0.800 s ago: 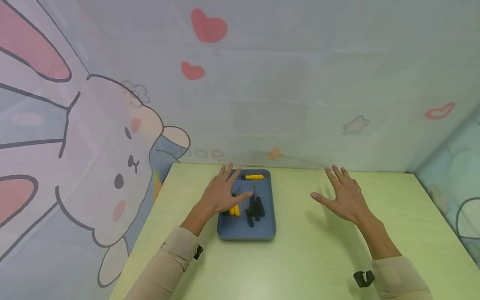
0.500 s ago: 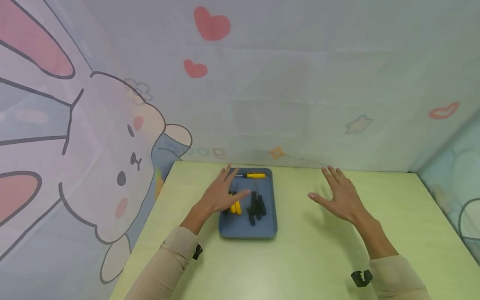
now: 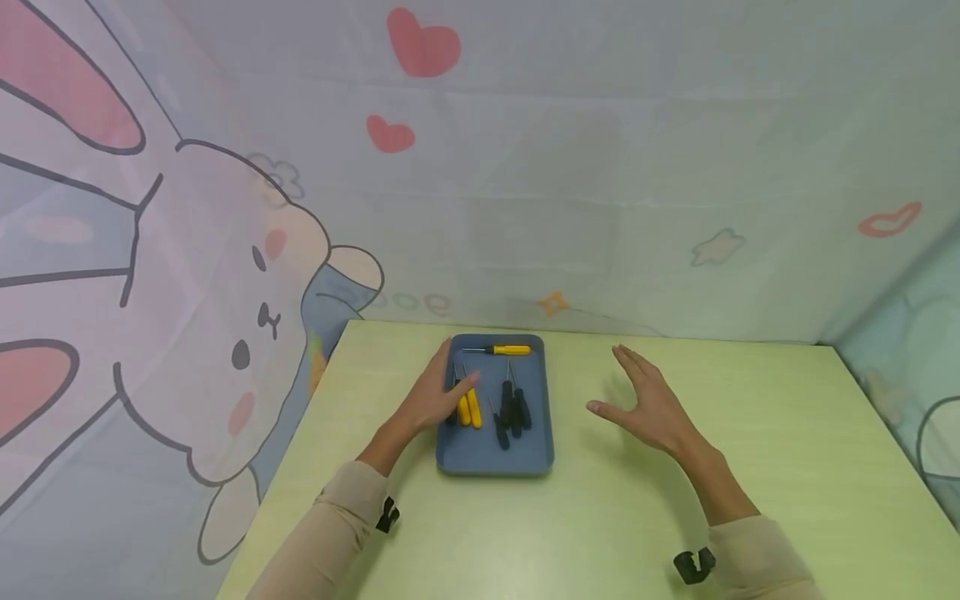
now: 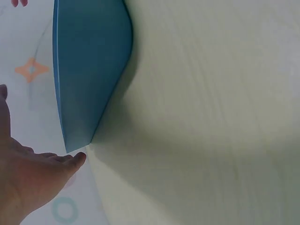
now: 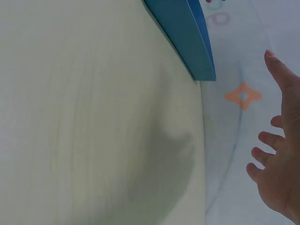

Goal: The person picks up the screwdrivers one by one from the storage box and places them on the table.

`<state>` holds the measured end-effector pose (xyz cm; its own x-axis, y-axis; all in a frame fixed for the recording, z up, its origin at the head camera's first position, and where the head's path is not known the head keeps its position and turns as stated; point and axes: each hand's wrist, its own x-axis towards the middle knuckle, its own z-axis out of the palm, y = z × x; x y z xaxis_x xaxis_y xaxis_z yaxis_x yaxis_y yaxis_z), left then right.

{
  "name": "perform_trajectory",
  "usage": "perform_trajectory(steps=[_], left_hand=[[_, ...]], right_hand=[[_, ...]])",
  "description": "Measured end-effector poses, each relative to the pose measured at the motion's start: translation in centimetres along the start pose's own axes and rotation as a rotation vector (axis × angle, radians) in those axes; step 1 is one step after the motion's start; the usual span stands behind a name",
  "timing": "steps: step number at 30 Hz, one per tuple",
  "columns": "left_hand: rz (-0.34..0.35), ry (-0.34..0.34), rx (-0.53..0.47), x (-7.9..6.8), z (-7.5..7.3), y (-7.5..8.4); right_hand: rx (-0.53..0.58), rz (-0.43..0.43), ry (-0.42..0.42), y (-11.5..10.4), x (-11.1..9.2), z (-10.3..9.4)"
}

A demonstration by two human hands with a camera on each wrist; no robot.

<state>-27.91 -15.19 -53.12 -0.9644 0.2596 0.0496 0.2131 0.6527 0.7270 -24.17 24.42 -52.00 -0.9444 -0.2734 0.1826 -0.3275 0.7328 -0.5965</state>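
A blue-grey tray (image 3: 495, 461) lies on the table with several screwdrivers in it. One yellow-handled screwdriver (image 3: 512, 351) lies crosswise at the far end. Black-handled screwdrivers (image 3: 507, 408) are grouped right of the middle, and yellow-handled ones (image 3: 474, 410) lie at the left, partly under my left hand (image 3: 429, 402). That hand is at the tray's left side, thumb stretched over the inside; in the left wrist view its fingers (image 4: 75, 162) are close to the tray's far corner, contact unclear. My right hand (image 3: 654, 412) hovers right of the tray, fingers extended, holding nothing.
The pale yellow-green table (image 3: 600, 533) surrounds the tray. Behind it hangs a printed cloth backdrop (image 3: 540, 167) with a rabbit and hearts, meeting the table's far edge close behind the tray. A black clip-like piece (image 3: 693, 567) sits by the right sleeve.
My left hand has come lower and turned against the tray's left side, uncovering more screwdrivers. My right hand has moved left towards the tray. The tray stays put.
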Motion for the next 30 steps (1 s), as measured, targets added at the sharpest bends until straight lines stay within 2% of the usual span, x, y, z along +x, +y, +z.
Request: perform_trajectory(steps=[7, 11, 14, 18, 30], left_hand=[[-0.081, 0.002, -0.043, -0.3, 0.3, -0.9], [-0.115, -0.010, -0.129, -0.5, 0.4, -1.4], [-0.132, -0.018, -0.183, -0.6, 0.4, -1.5], [-0.154, -0.020, -0.205, -0.7, 0.4, -1.4], [-0.187, -0.020, -0.281, -0.9, 0.2, -1.7]], right_hand=[[0.143, 0.046, -0.030, -0.7, -0.1, 2.3], [0.230, 0.061, -0.044, -1.1, -0.1, 3.4], [0.312, 0.071, -0.058, -1.2, -0.2, 4.3], [0.389, 0.054, -0.075, -1.4, 0.0, 5.3], [0.529, 0.033, -0.112, -2.4, 0.8, 7.5]])
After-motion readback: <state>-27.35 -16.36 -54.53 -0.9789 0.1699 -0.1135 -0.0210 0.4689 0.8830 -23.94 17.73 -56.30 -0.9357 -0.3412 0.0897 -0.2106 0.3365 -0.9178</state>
